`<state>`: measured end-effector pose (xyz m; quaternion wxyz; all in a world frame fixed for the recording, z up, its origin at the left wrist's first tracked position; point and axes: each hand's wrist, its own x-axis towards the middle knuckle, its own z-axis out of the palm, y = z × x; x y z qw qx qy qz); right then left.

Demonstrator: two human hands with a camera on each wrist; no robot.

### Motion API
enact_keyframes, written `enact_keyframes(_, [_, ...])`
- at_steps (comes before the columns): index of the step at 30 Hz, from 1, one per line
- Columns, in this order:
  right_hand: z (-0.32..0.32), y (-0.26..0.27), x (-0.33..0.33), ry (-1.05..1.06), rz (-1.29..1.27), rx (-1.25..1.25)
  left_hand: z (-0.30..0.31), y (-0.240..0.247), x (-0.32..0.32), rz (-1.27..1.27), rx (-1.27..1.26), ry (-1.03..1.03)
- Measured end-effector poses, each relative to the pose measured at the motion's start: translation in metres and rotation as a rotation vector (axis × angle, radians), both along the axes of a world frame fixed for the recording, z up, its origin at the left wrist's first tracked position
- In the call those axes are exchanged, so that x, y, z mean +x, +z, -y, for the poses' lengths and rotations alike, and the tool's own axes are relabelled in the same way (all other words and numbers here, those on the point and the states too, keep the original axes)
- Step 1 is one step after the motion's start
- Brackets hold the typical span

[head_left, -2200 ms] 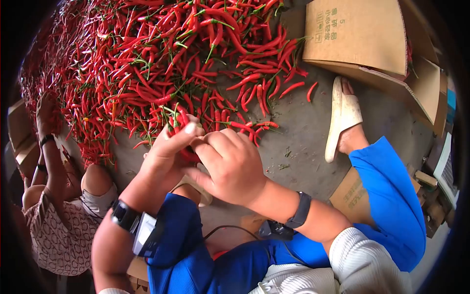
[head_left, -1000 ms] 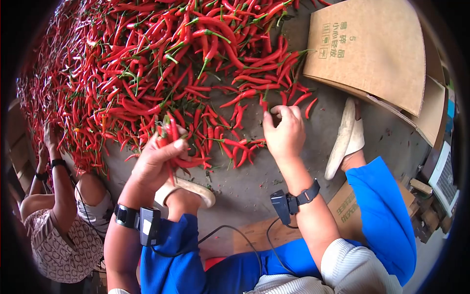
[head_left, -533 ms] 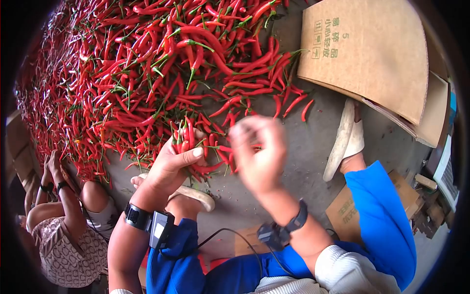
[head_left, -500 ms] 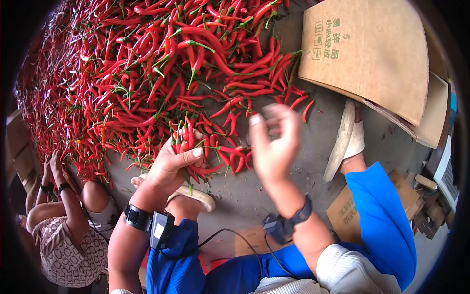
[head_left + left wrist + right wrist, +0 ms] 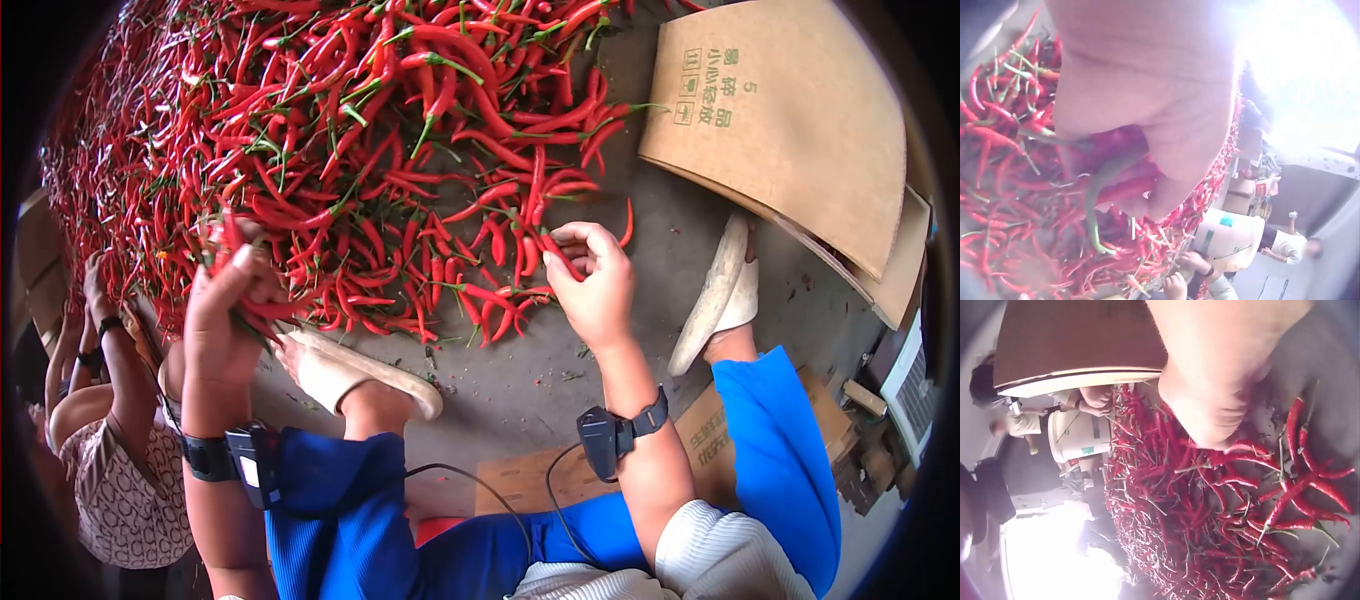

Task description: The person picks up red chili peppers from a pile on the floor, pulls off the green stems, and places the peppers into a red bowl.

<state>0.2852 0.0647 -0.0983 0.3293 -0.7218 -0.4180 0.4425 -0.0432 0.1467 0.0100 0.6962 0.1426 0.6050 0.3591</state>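
Chillies by the heap: a broad pile of slim, glossy red chillies with green stems (image 5: 300,120) sprawls over the grey, debris-flecked floor (image 5: 530,375). Down at its near edge, the right hand (image 5: 597,290) has thumb and fingers closed in a narrow pinch on one smooth red chilli (image 5: 562,256). Over to the left hand (image 5: 222,325), slightly blurred, its fingers bent round a loose bunch of red chillies (image 5: 268,312), tips and stems poking out at odd angles above the pile's lower fringe; the left wrist view gives a thick, curving green stem (image 5: 1092,215) hanging below the palm.

Picking and gathering looks like the step in hand. What the next move calls for, I'd judge, is easing the pinched chilli free of its neighbours by a light grip, while the left keeps room for it without squashing its bunch.

And what shapes! Tapered bodies, some straight, some hooked, waxy skins catching the light, thin stems crossing like wire. One stray red chilli (image 5: 628,222) lies just beside the right hand. Beyond it, a matte brown cardboard box with green print (image 5: 780,130), all flat panels and stiff creased edges.
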Motion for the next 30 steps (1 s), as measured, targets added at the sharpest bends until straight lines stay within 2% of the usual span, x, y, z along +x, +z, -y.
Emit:
enact_keyframes(3, [0.002, 0.0, -0.006, -0.068, -0.167, 0.096, 0.001, 0.007, -0.044, 0.104, 0.099, 0.116])
enact_keyframes(4, [-0.001, 0.004, -0.005, -0.083, -0.255, 0.083, 0.001, 0.008, -0.06, 0.278, 0.114, 0.164])
enact_keyframes(6, [-0.005, 0.007, -0.007, -0.101, -0.29, 0.122, 0.007, 0.02, -0.082, 0.374, 0.048, 0.399])
enact_keyframes(8, [-0.012, 0.016, -0.01, -0.146, -0.143, 0.133, 0.024, 0.028, -0.086, 0.796, -0.15, 0.655])
enact_keyframes(9, [-0.014, 0.016, -0.011, -0.221, -0.18, 0.119, 0.033, 0.029, -0.084, 0.82, -0.173, 0.698])
enact_keyframes(12, [-0.011, 0.014, -0.004, -0.138, -0.266, 0.027, 0.047, 0.026, -0.106, 0.796, -0.151, 0.759])
enact_keyframes(14, [-0.013, 0.022, -0.008, 0.194, -0.106, 0.043, 0.036, 0.031, -0.133, 0.707, -0.11, 0.733])
enact_keyframes(16, [-0.02, 0.036, -0.012, 0.396, -0.075, 0.033, 0.017, 0.027, -0.152, 0.74, -0.043, 0.602])
enact_keyframes(18, [-0.03, 0.039, -0.009, 0.473, 0.061, 0.116, -0.012, 0.028, -0.141, 0.822, 0.016, 0.371])
enact_keyframes(20, [-0.045, 0.043, -0.011, 0.258, 0.08, 0.214, -0.052, 0.048, -0.09, 0.825, -0.012, 0.154])
enact_keyframes(22, [-0.062, 0.044, -0.001, 0.298, 0.353, 0.241, -0.085, 0.063, -0.073, 0.692, -0.126, 0.238])
enact_keyframes(25, [-0.075, 0.023, 0.015, 0.484, 0.726, 0.206, -0.128, 0.067, -0.053, 0.559, -0.031, 0.244])
enact_keyframes(27, [-0.076, 0.011, 0.016, 0.607, 0.798, 0.195, -0.145, 0.065, -0.047, 0.523, 0.052, 0.232])
enact_keyframes(30, [-0.079, 0.008, 0.017, 0.725, 0.77, 0.228, -0.143, 0.056, -0.042, 0.46, 0.121, 0.229])
